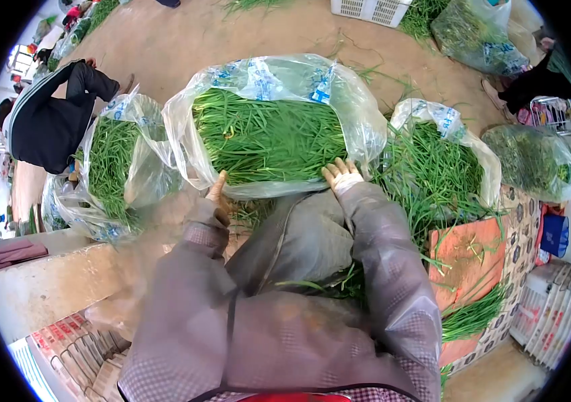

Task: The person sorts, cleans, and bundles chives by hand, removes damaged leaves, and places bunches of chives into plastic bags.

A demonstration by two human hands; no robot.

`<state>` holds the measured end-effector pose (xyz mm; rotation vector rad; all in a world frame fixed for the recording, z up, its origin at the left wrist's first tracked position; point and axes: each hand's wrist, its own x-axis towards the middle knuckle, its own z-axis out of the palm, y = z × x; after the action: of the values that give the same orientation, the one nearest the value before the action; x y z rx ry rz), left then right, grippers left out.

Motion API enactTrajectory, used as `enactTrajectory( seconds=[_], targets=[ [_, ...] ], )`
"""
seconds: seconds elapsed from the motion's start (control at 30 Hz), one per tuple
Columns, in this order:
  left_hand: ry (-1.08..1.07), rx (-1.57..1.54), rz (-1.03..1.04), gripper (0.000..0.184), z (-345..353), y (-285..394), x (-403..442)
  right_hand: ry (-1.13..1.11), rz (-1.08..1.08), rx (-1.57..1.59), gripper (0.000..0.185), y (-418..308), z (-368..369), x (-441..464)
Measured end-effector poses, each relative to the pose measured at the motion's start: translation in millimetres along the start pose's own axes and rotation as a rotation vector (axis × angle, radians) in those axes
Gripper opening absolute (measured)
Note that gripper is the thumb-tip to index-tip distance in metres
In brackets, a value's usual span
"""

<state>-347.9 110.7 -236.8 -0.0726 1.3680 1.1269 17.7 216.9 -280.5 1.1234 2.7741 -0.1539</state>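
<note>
A large clear plastic bag [185, 144] with blue print lies wide open in front of my knees. It is packed with chives [272, 137], long thin green leaves laid mostly crosswise. At the bag's near left corner, my left hand [217, 192] is closed on the plastic edge, most of its fingers hidden. My right hand [341, 174] curls over the near right edge, fingertips against the plastic and the chives, thumb out of sight. Loose chives also hang by my right thigh.
Another bag of chives [107, 151] stands left, near a crouching person [47, 124]. On the right are an opened bag of chives [433, 164] and an orange board [466, 261] with cut leaves. Farther off are a white crate [369, 9] and filled bags [476, 33].
</note>
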Motion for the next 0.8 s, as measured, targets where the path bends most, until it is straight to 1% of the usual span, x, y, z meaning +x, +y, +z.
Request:
enactTrajectory(
  seconds=[0.03, 0.07, 0.1, 0.13, 0.17, 0.2, 0.23, 0.27, 0.33, 0.47, 0.53, 0.57, 0.6, 0.67, 0.7, 0.77, 0.8],
  targets=[
    [0.155, -0.039, 0.057, 0.084, -0.7, 3.6, 12.9, 0.052, 0.002, -0.071, 0.04, -3.8, 5.8, 6.0],
    [0.308, -0.076, 0.115, 0.083, -3.9, 6.8, 22.1, 0.047, 0.001, -0.068, 0.04, -3.8, 10.0, 14.2],
    [0.386, -0.162, 0.156, 0.065, -30.0, 0.6, 48.6, -0.174, 0.02, -0.132, 0.039, -1.2, 10.5, 22.7],
    [0.387, -0.162, 0.151, 0.065, -69.3, -2.1, 79.3, -0.391, 0.039, -0.198, 0.039, 2.6, 6.6, 33.2],
    [0.398, -0.153, 0.152, 0.063, -85.3, -2.9, 97.9, -0.6, -0.007, -0.075, 0.035, 6.3, -18.2, 44.1],
    [0.405, -0.137, 0.138, 0.061, -79.7, -4.1, 100.8, -0.604, -0.003, -0.074, 0.035, 11.3, -20.2, 48.6],
    [0.405, -0.12, 0.12, 0.06, -72.9, -4.7, 105.4, -0.573, 0.054, -0.016, 0.032, 14.2, -21.8, 50.5],
    [0.391, -0.096, 0.098, 0.058, -66.9, -3.8, 108.4, -0.54, 0.11, 0.041, 0.029, 15.9, -24.6, 50.3],
    [0.341, -0.062, 0.078, 0.055, -52.9, 0.5, 110.3, -0.532, 0.119, 0.083, 0.03, 22.4, -65.1, 44.0],
    [0.188, 0.022, -0.009, 0.05, -42.8, 0.8, 89.8, -0.551, 0.327, 0.265, 0.033, 19.7, -116.0, 21.9],
    [0.107, 0.069, -0.066, 0.047, -40.5, -5.3, 71.2, -0.555, 0.409, 0.363, 0.035, 17.1, -125.9, 21.3],
    [0.062, 0.095, -0.1, 0.046, -37.2, -9.1, 63.9, -0.592, 0.366, 0.337, 0.039, 25.6, -110.8, 23.3],
    [0.018, 0.116, -0.143, 0.045, -33.1, -14.1, 58.0, -0.572, 0.347, 0.314, 0.038, 32.6, -95.5, 22.8],
    [-0.079, 0.144, -0.221, 0.043, -29.3, -32.7, 45.7, -0.654, 0.382, 0.343, 0.037, 32.4, -167.3, 12.6],
    [-0.113, 0.159, -0.254, 0.042, -26.9, -42.5, 39.1, -0.652, 0.31, 0.307, 0.035, 50.8, -129.6, 9.2],
    [-0.178, 0.183, -0.309, 0.041, -23.5, -59.3, 33.8, -0.768, 0.364, 0.376, 0.036, 82.8, -77.9, 1.1],
    [-0.21, 0.196, -0.339, 0.04, -20.0, -63.7, 30.9, -0.739, 0.437, 0.387, 0.037, 79.8, -80.0, -10.1]
  ],
)
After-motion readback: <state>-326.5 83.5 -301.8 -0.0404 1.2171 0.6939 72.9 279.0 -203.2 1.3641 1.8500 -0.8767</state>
